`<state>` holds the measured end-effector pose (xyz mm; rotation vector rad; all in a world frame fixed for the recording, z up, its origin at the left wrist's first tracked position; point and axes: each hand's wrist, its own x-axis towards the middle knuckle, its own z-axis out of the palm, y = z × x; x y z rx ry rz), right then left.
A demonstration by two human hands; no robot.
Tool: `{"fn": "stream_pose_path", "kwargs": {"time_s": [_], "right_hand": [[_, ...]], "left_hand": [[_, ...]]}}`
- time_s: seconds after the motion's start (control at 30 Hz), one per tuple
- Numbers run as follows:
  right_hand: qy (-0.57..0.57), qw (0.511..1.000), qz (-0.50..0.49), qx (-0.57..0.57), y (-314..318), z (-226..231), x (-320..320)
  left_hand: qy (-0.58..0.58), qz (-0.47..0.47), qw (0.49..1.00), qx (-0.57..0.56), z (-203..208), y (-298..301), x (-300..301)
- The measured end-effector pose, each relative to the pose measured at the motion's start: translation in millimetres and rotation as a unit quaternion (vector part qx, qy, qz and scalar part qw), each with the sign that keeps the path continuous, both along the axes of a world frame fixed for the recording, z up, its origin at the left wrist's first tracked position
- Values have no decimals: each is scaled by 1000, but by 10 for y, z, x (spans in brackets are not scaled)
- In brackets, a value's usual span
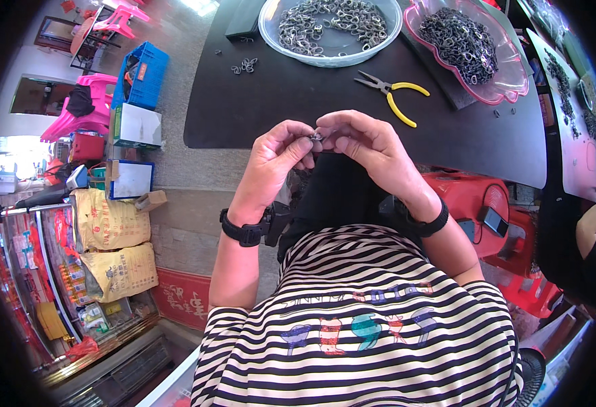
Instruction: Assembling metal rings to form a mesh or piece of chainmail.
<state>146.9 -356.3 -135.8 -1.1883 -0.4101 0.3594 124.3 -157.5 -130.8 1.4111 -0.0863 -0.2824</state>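
My left hand [281,150] and my right hand [371,141] meet just off the table's near edge. Pinched between their fingertips is a small dark metal link [316,137]; the fingers hide most of it, so its exact shape cannot be made out. Both hands are closed on it. Beyond them, on the black table [277,102], lie pliers [383,87] with yellow handles, their jaws pointing left. A clear round bowl [325,62] with metal links stands at the far side. Right of it is a pink scalloped tray [517,93] heaped with darker links.
A few loose links [247,65] lie at the table's far left. A red stool [464,203] with a phone [494,220] on it stands to my right. At the left are yellow sacks [118,271] and a blue crate [147,74]. Another person sits at the right edge.
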Motion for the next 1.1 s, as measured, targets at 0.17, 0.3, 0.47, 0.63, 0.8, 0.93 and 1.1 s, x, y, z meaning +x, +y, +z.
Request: {"fn": "stream_pose_path", "kwargs": {"time_s": [0.17,0.3,0.47,0.63,0.8,0.93,1.1], "right_hand": [[-10,999,0,-34,-39,3,57],[3,999,-11,-42,-106,25,134],[11,1000,-11,-18,-243,-9,252],[173,967,55,179,-398,-98,309],[256,903,103,329,-479,-69,312],[305,854,124,404,-558,-35,321],[300,843,129,427,-614,16,299]], "left_hand": [[29,4,999,18,-36,-21,29],[50,-12,999,14,19,-114,121],[81,-11,997,8,57,-261,223],[112,-8,994,-2,101,-345,316],[126,39,984,-117,85,-394,395],[136,17,981,-137,170,-449,369],[127,15,981,-148,162,-450,367]]}}
